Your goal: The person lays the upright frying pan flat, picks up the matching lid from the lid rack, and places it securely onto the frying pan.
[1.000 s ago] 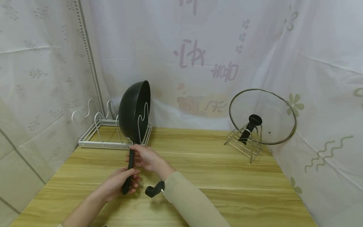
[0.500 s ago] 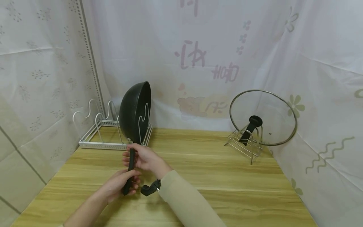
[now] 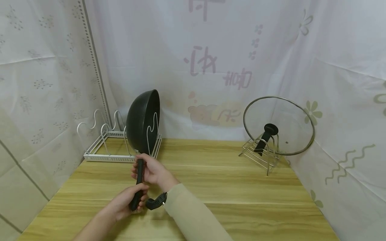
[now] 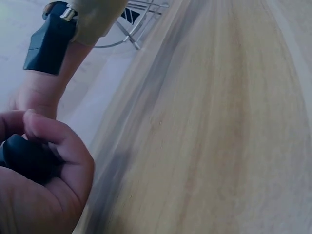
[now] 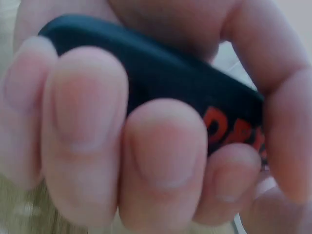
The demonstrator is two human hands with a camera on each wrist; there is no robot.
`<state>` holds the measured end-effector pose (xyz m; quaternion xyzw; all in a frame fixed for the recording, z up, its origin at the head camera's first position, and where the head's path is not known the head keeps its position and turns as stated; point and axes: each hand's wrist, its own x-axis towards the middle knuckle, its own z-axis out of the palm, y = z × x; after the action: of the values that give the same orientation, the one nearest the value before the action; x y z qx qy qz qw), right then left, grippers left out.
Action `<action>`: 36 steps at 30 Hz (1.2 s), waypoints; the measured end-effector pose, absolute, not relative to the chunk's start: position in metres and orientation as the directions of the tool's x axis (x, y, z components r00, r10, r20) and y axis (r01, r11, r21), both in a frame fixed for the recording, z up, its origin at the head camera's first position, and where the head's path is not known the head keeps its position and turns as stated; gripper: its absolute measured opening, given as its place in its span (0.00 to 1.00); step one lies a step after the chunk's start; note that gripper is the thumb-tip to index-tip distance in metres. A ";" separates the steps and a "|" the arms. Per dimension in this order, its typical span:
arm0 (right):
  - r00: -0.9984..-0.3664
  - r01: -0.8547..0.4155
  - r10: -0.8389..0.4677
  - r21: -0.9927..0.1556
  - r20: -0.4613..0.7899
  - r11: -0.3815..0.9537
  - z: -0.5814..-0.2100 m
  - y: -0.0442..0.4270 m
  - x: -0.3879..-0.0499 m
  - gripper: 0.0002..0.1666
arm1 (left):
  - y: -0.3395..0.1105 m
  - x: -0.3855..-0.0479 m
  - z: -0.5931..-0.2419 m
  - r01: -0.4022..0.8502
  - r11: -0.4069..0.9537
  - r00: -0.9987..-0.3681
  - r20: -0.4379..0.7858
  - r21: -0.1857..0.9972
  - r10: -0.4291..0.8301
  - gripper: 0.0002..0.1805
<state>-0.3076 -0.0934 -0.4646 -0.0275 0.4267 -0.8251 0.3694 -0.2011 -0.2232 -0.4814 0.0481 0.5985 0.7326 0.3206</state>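
A deep black wok (image 3: 135, 124) stands on its side in the right end of the white wire rack (image 3: 111, 158), its hollow facing right. Its black handle (image 3: 140, 174) points toward me. My right hand (image 3: 154, 170) grips the handle close to the pan, and my left hand (image 3: 126, 202) holds its near end. In the left wrist view, the left thumb and fingers curl round the handle end (image 4: 31, 158). Red lettering shows on the handle (image 5: 146, 63) between the right fingers in the right wrist view.
At the right, a glass lid (image 3: 294, 125) with a metal rim and black knob leans in a small wire stand (image 3: 267, 164). A wooden table (image 3: 226, 187) lies below, with printed cloth (image 3: 175, 50) hanging behind and beside it.
Both hands keep their hold on the handle. My right forearm and the black wrist device have swung slightly left, nearer the left hand. The wok stays in the rack.
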 end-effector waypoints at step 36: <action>-0.735 0.548 -0.618 -0.781 -0.278 -0.300 -0.458 -0.109 -0.307 0.21 | -0.194 -0.196 -0.485 -0.348 -0.033 -0.932 -0.341 0.937 0.124 0.21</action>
<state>-0.3073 -0.1092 -0.4577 -0.0376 0.4681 -0.8052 0.3621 -0.1957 -0.1939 -0.4848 -0.0828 0.6753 0.7141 0.1651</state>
